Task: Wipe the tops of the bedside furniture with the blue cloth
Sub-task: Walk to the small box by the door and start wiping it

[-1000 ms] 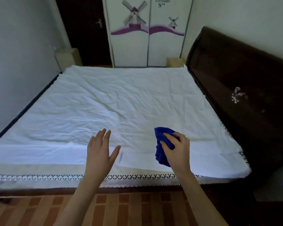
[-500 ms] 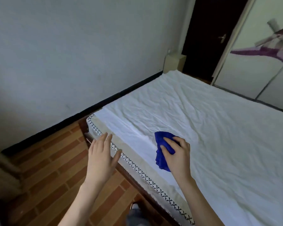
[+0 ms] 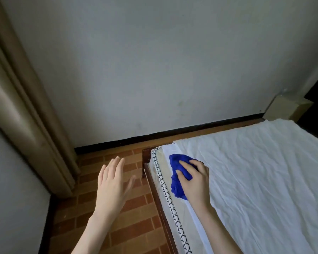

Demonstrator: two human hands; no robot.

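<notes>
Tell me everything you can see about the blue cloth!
The blue cloth is a deep, bright blue and looks soft, like a small towel. It is bunched up, not spread flat. The right hand grips it, fingers curled over its top, so part is hidden. It is seen over the corner of the bed, above the white sheet. The left hand is apart from it.

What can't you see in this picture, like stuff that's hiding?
- Head view: much of the blue cloth is hidden under the right hand.
- The small beige cabinet far along the wall is cut off by the right edge.
- The left hand shows only its back; the palm is hidden.
</notes>
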